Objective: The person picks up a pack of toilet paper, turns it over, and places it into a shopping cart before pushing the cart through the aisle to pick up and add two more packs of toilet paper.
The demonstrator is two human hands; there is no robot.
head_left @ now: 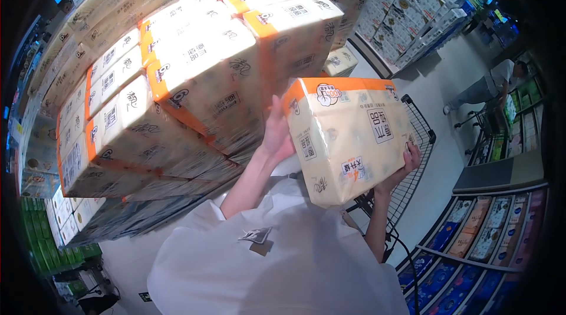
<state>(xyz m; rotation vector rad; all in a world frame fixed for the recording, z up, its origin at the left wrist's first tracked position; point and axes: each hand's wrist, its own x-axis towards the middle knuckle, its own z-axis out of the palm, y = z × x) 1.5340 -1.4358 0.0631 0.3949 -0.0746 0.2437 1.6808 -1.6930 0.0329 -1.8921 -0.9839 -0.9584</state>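
Observation:
A large cream pack of tissues (pixel 348 132) with an orange band along its top edge is held up in front of my chest, slightly tilted. My left hand (pixel 277 132) presses against its left side, fingers pointing upward. On the opposite side, my right hand (pixel 404 167) grips the lower right edge, with fingertips showing on the front face. Both hands are closed on the pack. Close to my left hand rises a tall stack of matching tissue packs (pixel 206 67), in cream wrapping with orange bands.
A black wire shopping cart (pixel 407 182) stands behind the held pack on the right. Shelves of coloured packs (pixel 489 232) line the lower right. Farther off, another person (pixel 492 88) bends beside a cart. White patterned cartons (pixel 401 11) are stacked at the back.

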